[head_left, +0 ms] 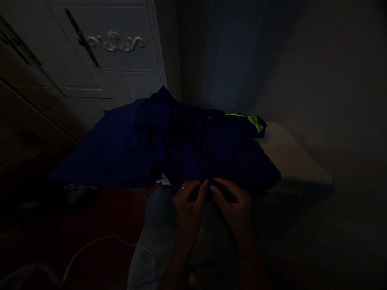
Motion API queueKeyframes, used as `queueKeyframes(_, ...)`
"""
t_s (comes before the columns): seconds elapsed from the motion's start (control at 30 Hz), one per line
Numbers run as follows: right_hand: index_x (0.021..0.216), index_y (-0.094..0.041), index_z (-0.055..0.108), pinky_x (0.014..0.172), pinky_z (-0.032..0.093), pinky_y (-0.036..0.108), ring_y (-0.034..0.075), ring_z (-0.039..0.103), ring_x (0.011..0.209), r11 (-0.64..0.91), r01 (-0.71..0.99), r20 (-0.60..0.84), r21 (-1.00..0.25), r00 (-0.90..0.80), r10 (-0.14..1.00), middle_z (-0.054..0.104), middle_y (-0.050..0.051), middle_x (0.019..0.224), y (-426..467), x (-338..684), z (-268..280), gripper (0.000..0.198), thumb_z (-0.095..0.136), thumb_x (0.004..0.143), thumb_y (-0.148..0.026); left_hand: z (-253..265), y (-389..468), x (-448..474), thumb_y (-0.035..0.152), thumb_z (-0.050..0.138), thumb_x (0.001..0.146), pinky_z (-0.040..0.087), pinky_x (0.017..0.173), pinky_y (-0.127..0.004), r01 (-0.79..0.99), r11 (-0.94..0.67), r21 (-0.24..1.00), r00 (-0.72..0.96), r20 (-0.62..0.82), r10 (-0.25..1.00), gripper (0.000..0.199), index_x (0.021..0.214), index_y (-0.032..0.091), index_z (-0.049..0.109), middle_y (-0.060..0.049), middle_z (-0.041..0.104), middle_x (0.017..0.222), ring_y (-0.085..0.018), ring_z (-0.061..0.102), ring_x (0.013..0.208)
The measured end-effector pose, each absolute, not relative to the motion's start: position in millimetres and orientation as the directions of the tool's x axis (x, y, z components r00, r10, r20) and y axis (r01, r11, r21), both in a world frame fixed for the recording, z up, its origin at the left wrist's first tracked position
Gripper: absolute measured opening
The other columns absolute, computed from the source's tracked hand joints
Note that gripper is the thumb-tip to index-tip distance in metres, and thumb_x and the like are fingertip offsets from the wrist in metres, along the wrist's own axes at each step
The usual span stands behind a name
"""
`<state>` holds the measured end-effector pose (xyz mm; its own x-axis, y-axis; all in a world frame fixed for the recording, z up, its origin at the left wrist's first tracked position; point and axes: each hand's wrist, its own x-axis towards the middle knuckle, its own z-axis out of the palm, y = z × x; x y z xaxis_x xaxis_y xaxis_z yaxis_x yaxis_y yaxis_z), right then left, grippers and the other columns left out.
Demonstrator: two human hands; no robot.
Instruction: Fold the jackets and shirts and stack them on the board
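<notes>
A dark blue garment (193,141) with a yellow-green and silver reflective stripe (256,123) lies spread over a pale padded board. My left hand (189,203), with a ring on one finger, pinches the garment's near edge. Right beside it my right hand (234,205) pinches the same edge, so the two thumbs almost meet. What lies between the fingertips is too dark to make out beyond blue cloth. At the left the cloth spreads out wide and smooth; around the middle it is bunched in folds.
The board's pale end (290,153) sticks out at the right. Behind stands a white cabinet (127,80) with dark handles and a scroll ornament. A white cord (90,241) runs over the red floor (121,213) towards my leg (157,233). A wall rises at the right.
</notes>
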<state>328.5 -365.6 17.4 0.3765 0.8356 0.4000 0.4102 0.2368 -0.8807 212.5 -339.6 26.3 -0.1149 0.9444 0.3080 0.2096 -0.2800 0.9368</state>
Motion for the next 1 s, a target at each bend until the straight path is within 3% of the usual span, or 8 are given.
queueKeyframes(0.23,0.084,-0.019,0.076,0.053,0.054,0.023,0.016,0.069,0.059,0.214,0.327,0.329,-0.920,0.350,0.877,0.074,0.002,0.072,-355,329,16,0.016,0.068,0.082,-0.033,22,-338,212,0.039,0.069,0.081,0.047,0.060,-0.023,0.138,-0.180,0.974,-0.123,0.197,0.973,0.021,0.070,0.021,0.068,0.001,0.064,0.064,-0.014,0.061,0.063)
queueKeyframes(0.5,0.087,-0.022,0.078,0.061,0.056,0.028,0.019,0.070,0.065,0.215,0.442,0.367,-0.871,0.294,0.883,0.076,0.003,0.078,-347,328,17,0.019,0.065,0.083,-0.035,18,-333,208,0.038,0.072,0.078,0.047,0.058,-0.022,0.132,-0.160,0.978,-0.159,0.180,0.971,0.019,0.071,0.020,0.073,0.001,0.067,0.065,-0.014,0.061,0.062)
queueKeyframes(0.7,0.083,-0.022,0.076,0.056,0.048,0.025,0.015,0.065,0.059,0.193,0.531,0.359,-0.825,0.229,0.905,0.073,0.002,0.071,-343,326,19,0.021,0.058,0.087,-0.034,16,-331,206,0.040,0.073,0.076,0.045,0.053,-0.021,0.110,-0.163,0.980,-0.170,0.180,0.969,0.021,0.070,0.019,0.074,0.001,0.065,0.061,-0.012,0.058,0.056)
queueKeyframes(0.87,0.075,-0.019,0.071,0.052,0.043,0.022,0.013,0.060,0.054,0.195,0.539,0.366,-0.820,0.231,0.901,0.067,0.001,0.061,-344,326,23,0.021,0.058,0.085,-0.033,15,-330,206,0.043,0.074,0.073,0.039,0.049,-0.019,-0.003,-0.058,0.998,-0.163,0.057,0.985,0.027,0.065,0.017,0.069,0.003,0.057,0.056,-0.010,0.050,0.053)
queueKeyframes(1.0,0.077,-0.018,0.070,0.048,0.041,0.021,0.012,0.056,0.050,0.165,0.437,0.284,-0.884,0.223,0.933,0.062,-0.001,0.056,-345,328,22,0.022,0.057,0.084,-0.034,12,-327,206,0.044,0.076,0.071,0.036,0.050,-0.018,-0.149,0.018,0.989,-0.108,-0.034,0.994,0.035,0.058,0.017,0.057,0.005,0.047,0.055,-0.008,0.042,0.053)
